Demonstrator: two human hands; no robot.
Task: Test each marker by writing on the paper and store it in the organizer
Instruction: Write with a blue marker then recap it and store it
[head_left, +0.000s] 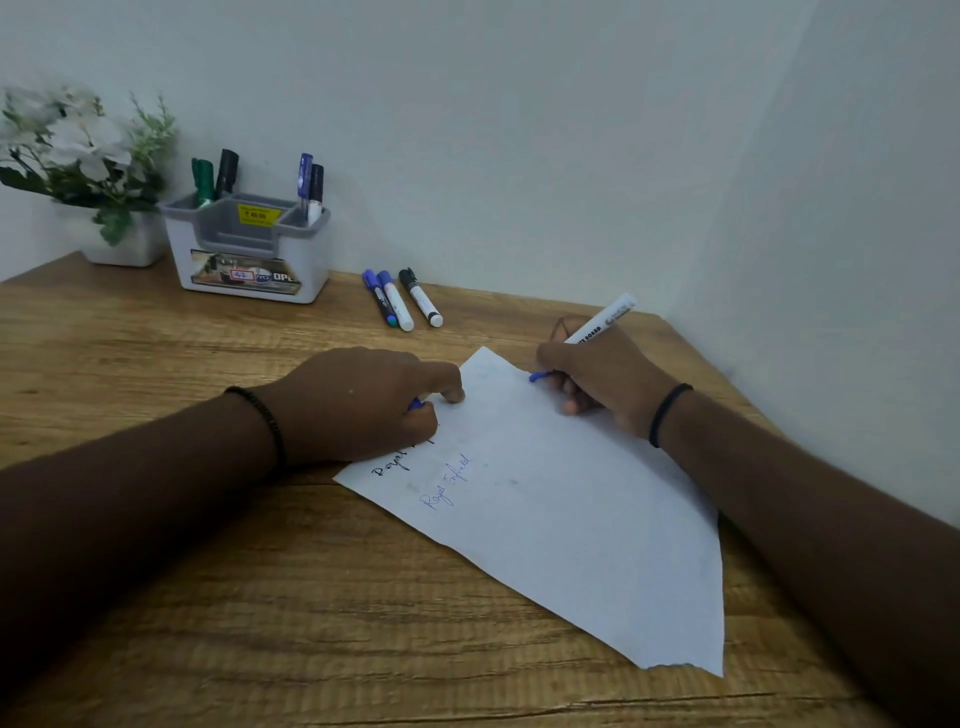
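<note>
Right hand (597, 379) wrapped round white marker (597, 325), blue tip down at top edge of paper (545, 519), barrel slanting up & away. Left hand (363, 402) curled, pinning paper's left edge to desk (208, 571) w/ knuckles; sliver of blue cap (415, 404) showing between fingers (prob. this marker's cap, can't confirm). Two test scribbles already on sheet: black one part-hidden under left hand, blue one (445, 483) just below it.

Step in hand: testing this marker. Best done w/ tip on blank area near top, away from older writing, light even pressure, short stroke, sheet kept pinned so no sliding. Then recap firmly before storing.

Organizer (249, 260) at back left by flower pot (124, 244), four markers upright in it. Three loose markers (400, 299) lying side by side on desk betw. organizer & paper, presumably untested.
</note>
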